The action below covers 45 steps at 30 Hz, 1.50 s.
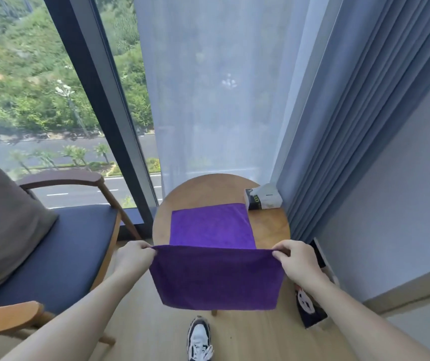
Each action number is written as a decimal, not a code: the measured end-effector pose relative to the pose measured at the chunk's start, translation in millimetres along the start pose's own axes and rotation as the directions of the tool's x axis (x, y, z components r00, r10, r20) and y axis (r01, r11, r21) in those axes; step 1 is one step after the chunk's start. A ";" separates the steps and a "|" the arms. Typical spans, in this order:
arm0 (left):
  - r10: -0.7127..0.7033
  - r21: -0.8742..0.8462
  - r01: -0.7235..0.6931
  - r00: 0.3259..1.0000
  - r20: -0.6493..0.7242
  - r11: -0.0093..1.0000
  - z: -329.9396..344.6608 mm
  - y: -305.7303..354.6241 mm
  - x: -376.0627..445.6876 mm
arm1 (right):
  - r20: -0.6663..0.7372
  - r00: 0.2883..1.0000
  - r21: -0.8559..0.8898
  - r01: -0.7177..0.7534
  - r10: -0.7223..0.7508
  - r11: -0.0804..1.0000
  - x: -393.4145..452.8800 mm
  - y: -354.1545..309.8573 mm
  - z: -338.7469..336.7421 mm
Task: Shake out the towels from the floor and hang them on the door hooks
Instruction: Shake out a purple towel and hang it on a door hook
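Observation:
A purple towel (216, 278) hangs stretched between my hands in front of a round wooden table (268, 225). My left hand (134, 259) pinches its upper left corner and my right hand (296, 261) pinches its upper right corner. The towel's lower edge hangs free above the floor. The far part of purple cloth (211, 226) lies flat on the tabletop; I cannot tell whether it is the same towel folded over the edge or a second one. No door hooks are in view.
A tissue box (262, 198) sits at the table's back right. An armchair (52, 246) with a blue seat and a grey cushion stands at the left. Sheer and blue curtains (360, 113) hang behind. A dark bag with a panda (309, 306) leans by the right wall. My shoe (199, 337) is below.

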<state>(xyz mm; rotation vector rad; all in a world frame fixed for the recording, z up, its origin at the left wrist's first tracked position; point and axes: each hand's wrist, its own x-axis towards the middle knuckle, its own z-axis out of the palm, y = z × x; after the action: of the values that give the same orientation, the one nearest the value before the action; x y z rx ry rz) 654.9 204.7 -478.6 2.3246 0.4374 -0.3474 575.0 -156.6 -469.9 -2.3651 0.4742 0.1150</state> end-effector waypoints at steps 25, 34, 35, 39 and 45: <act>-0.453 0.194 0.412 0.846 0.282 0.890 118.3 -48.3 221.5 | 0.125 0.821 -0.191 -0.531 0.557 0.825 204.6 46.6 146.9; -0.606 -0.035 0.699 0.643 0.467 0.714 148.7 -118.0 158.7 | 0.124 0.649 -0.079 -0.748 0.751 0.659 139.2 99.5 187.7; -0.607 -0.075 0.726 0.623 0.494 0.684 149.3 -119.4 155.3 | 0.110 0.634 -0.040 -0.766 0.765 0.641 135.3 101.1 188.4; -0.603 -0.249 0.805 0.575 0.553 0.539 152.0 -121.4 149.6 | 0.170 0.562 0.171 -0.826 0.810 0.537 121.3 113.6 190.7; -0.593 -0.311 0.827 0.556 0.582 0.469 157.5 -116.8 126.6 | 0.345 0.520 0.425 -0.829 0.782 0.364 104.2 114.0 181.9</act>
<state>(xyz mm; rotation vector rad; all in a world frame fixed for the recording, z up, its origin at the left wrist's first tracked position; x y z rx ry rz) 703.1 198.0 -706.9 1.2992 1.1690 -0.9527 638.8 -144.5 -699.5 -1.3404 1.4181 0.4683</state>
